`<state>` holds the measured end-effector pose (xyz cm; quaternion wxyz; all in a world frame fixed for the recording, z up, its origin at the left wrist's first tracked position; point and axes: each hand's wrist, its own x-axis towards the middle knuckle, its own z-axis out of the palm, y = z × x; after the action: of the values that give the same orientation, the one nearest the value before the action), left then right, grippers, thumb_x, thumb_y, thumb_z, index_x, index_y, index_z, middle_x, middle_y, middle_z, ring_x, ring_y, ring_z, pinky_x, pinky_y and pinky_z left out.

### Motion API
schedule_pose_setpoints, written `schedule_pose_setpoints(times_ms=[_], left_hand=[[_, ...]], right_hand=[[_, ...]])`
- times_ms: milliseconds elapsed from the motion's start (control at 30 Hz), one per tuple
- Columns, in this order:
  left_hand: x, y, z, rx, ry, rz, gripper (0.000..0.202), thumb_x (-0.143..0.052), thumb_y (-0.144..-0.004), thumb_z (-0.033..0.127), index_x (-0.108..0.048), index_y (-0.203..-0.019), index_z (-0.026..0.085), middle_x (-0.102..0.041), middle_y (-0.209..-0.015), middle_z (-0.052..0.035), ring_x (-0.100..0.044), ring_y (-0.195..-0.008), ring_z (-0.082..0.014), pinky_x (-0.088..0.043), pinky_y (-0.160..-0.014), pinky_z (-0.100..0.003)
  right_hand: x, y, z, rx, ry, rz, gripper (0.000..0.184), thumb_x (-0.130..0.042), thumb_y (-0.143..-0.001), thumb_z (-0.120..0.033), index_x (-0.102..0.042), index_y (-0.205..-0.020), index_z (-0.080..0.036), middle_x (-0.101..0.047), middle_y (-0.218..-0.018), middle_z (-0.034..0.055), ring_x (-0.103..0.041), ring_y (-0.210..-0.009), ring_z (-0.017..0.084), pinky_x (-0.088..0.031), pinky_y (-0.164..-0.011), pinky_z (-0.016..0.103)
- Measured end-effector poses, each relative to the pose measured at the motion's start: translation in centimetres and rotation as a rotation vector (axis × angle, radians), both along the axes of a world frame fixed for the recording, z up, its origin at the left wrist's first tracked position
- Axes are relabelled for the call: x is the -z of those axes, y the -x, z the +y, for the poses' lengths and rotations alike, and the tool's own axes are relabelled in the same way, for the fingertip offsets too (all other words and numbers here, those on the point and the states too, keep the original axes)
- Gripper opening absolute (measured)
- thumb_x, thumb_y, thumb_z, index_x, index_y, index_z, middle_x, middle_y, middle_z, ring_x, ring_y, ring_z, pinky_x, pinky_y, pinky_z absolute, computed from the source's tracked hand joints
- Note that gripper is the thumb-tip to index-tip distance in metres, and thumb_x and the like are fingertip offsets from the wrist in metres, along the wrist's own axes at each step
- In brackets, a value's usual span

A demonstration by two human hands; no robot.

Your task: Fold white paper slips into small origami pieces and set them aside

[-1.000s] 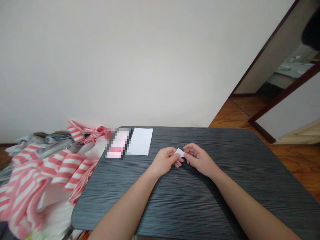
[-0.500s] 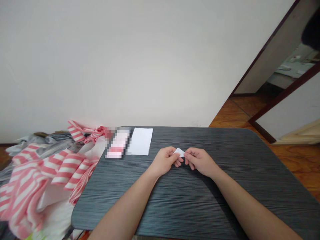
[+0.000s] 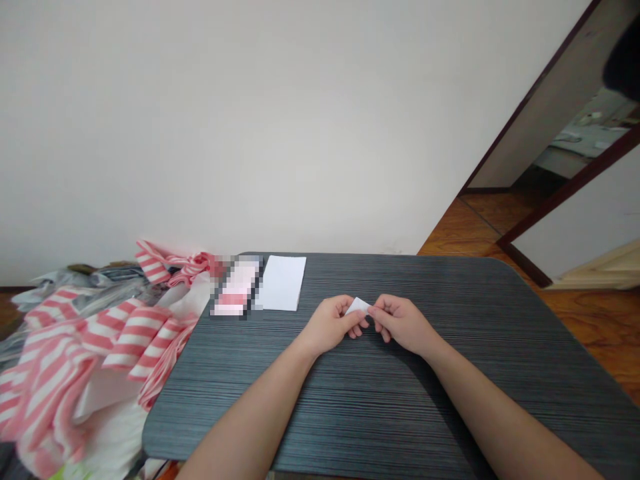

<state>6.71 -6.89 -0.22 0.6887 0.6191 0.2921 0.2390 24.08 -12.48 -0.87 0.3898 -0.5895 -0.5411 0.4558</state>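
Note:
A small folded piece of white paper [image 3: 357, 306] is pinched between my left hand [image 3: 330, 325] and my right hand [image 3: 403, 325], just above the dark grey table [image 3: 350, 407]. Its lower part is hidden by my fingers. Both hands rest close together near the table's middle. Farther back lies a flat white sheet of paper [image 3: 283, 283], out of reach of my fingertips. Beside that sheet is a pixelated pinkish-white object [image 3: 235, 288], whose exact kind cannot be made out.
A heap of pink-and-white striped plastic bags [image 3: 100, 353] and other wrapping spills against the table's left edge. A white wall [image 3: 250, 133] rises behind the table. Wooden flooring [image 3: 585, 313] shows to the right, below a dark-framed door [image 3: 565, 193].
My right hand has lowered slightly, with its fingers now flatter and nearer my left hand. The small paper has shifted a little between my fingers. Nothing else has moved.

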Motion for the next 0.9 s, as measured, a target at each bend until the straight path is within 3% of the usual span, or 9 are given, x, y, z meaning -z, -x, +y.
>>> schedule_pose_setpoints(times_ms=[367, 667, 900], left_hand=[[0.11, -0.07, -0.01, 0.003, -0.025, -0.003, 0.019, -0.057, -0.079, 0.029, -0.057, -0.08, 0.01, -0.065, -0.074, -0.0065, -0.056, -0.056, -0.0086, -0.046, -0.055, -0.022], [0.05, 0.13, 0.14, 0.016, 0.053, -0.025, 0.03, -0.053, -0.081, 0.04, -0.057, -0.086, 0.01, -0.066, -0.077, -0.0086, -0.059, -0.056, -0.01, -0.048, -0.055, -0.024], [0.2, 0.01, 0.06, -0.01, 0.093, -0.032, 0.028, -0.053, -0.082, 0.038, -0.056, -0.085, 0.01, -0.067, -0.077, -0.0095, -0.06, -0.056, -0.0112, -0.048, -0.055, -0.025]], right_hand=[[-0.17, 0.27, -0.07, -0.07, 0.003, -0.001, 0.027, -0.049, -0.084, -0.038, -0.053, -0.068, -0.017, -0.055, -0.054, -0.0026, -0.045, -0.037, 0.006, -0.032, -0.037, 0.018], [-0.16, 0.01, -0.07, 0.011, -0.026, -0.044, 0.03, -0.048, -0.084, -0.04, -0.048, -0.063, -0.019, -0.053, -0.049, -0.0038, -0.043, -0.035, 0.007, -0.033, -0.037, 0.019], [-0.09, 0.0, -0.01, 0.007, -0.021, -0.023, 0.031, -0.048, -0.085, -0.04, -0.048, -0.063, -0.018, -0.052, -0.049, -0.0039, -0.043, -0.035, 0.007, -0.033, -0.037, 0.02]])
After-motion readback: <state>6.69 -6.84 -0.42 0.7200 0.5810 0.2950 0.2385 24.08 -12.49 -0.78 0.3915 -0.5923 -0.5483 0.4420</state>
